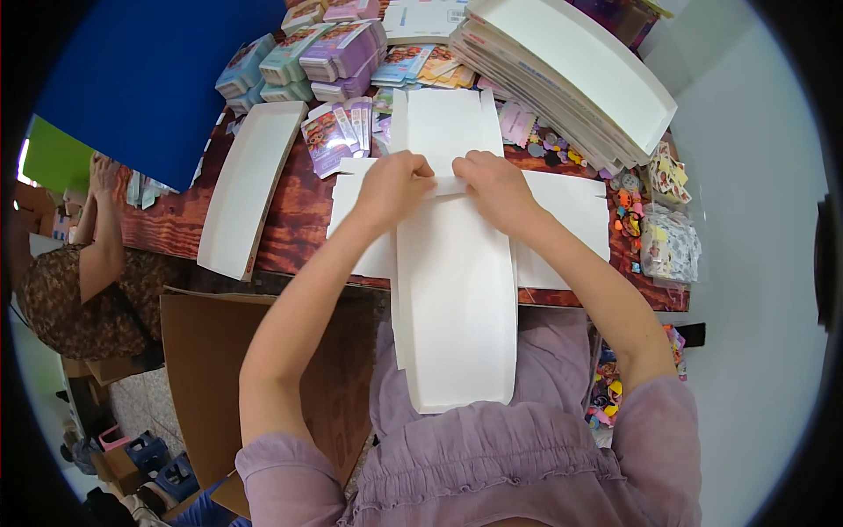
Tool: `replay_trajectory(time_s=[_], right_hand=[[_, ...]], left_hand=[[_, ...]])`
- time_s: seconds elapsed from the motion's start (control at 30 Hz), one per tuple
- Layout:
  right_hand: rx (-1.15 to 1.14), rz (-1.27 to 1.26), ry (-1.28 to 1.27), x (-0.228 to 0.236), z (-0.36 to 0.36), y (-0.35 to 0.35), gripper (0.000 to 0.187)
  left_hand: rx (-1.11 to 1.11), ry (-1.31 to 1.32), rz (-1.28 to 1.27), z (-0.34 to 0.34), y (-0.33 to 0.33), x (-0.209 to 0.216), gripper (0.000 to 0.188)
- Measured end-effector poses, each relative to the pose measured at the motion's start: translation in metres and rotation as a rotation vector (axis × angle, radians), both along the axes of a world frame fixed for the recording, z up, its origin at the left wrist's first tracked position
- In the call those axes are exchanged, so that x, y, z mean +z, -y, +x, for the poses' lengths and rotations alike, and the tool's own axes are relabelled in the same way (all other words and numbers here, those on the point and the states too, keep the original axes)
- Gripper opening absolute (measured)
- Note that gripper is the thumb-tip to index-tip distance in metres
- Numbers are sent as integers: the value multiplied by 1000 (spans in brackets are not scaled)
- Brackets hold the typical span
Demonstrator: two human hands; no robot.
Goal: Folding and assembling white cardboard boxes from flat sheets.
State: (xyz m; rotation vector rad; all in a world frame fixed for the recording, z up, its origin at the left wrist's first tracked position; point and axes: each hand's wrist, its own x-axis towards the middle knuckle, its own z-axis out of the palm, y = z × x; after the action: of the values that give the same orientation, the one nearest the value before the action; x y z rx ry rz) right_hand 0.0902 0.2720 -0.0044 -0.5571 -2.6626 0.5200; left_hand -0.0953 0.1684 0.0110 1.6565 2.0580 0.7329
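A long white cardboard tray [457, 307] reaches from the table over my lap, its near end and long sides standing up as low walls. At its far end my left hand [399, 189] pinches the folded edge with curled fingers. Close beside it, my right hand [493, 186] is closed on the same edge. A white flap [443, 119] lies flat beyond my hands. White card panels [562, 228] spread out to both sides under the tray. My fingertips hide part of the fold.
A white tray [250, 189] lies at the left, and a tall stack of trays [571, 70] stands at the far right. Bundled card packs [342, 48] and small colourful pieces [628, 211] crowd the table. An open brown carton [211, 378] stands below left; another person [88, 281] sits beyond.
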Motion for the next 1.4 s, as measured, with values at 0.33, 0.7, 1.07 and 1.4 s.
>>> replay_trajectory(time_s=[0.33, 0.7, 1.07, 1.4], right_hand=[[-15, -385, 163, 28, -3, -20, 15], [128, 269, 72, 4, -12, -13, 9], [218, 285, 338, 18, -16, -18, 16], [138, 333, 201, 2, -11, -20, 12]], left_hand=[[-354, -154, -29, -19, -21, 7, 14], [-380, -267, 60, -16, -18, 6, 7], [-532, -540, 66, -12, -15, -4, 10], [-392, -264, 73, -20, -16, -5, 9]])
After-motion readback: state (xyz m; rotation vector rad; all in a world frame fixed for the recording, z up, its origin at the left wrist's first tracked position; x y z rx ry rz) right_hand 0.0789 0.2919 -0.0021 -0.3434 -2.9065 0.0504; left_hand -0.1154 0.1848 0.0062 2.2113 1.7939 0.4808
